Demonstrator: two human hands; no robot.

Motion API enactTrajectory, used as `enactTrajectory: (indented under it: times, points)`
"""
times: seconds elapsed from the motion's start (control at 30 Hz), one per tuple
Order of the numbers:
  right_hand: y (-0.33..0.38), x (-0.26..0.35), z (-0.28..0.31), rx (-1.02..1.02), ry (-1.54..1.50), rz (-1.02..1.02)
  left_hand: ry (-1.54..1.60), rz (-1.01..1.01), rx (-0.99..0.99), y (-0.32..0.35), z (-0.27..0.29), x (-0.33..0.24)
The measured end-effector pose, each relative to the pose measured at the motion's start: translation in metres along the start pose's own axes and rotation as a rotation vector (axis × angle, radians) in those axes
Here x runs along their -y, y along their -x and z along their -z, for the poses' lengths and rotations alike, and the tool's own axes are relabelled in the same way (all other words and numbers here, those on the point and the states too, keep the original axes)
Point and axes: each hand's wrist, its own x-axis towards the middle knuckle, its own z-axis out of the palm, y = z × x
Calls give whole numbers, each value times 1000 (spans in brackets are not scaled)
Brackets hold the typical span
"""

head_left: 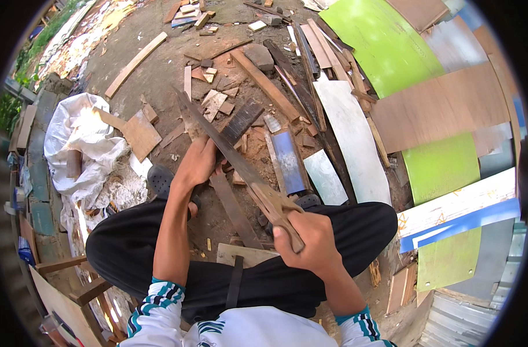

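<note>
**Sawing a dark wood strip: grip and bracing**

My right hand (310, 234) wraps the wooden handle of the handsaw (235, 153), fingers curled tight around the grip. The long, dull, rust-toned blade runs away from me, up and to the left of that handle, and crosses the dark wood strip (235, 208) that lies on the ground between my knees. My left hand (197, 162) presses down just left of the blade, fingers bent and held together; what exactly lies under the palm I cannot tell.

For a clean cut, I judge that the blade should stay in line with my forearm, strokes long and light, with the bracing fingers kept clear of the teeth. The strip needs firm downward pressure close to the blade, or it will chatter.

Beyond the saw lie rough offcuts and planks on packed dirt. To the right of the saw lie curved, smooth sheets, among them a bright green panel (379, 43). To its left sits a crumpled white sack (79, 139).
</note>
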Motion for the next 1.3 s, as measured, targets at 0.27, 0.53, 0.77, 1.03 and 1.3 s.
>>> enactTrajectory:
  times: [0.27,0.53,0.77,1.03,1.3]
  points:
    - [-24,-21,-24,-27,-18,-26,-30,52,80,4,-25,-1]
    - [4,-25,10,-153,-329,-231,29,101,60,-5,-8,2]
    - [12,-84,13,-289,-386,-472,-418,-152,47,-26,-32,59]
    - [22,-117,-8,-280,-488,-756,-707,-281,94,-80,-84,208]
    - [13,-116,-18,-185,-408,-755,-890,-134,44,-103,-73,272]
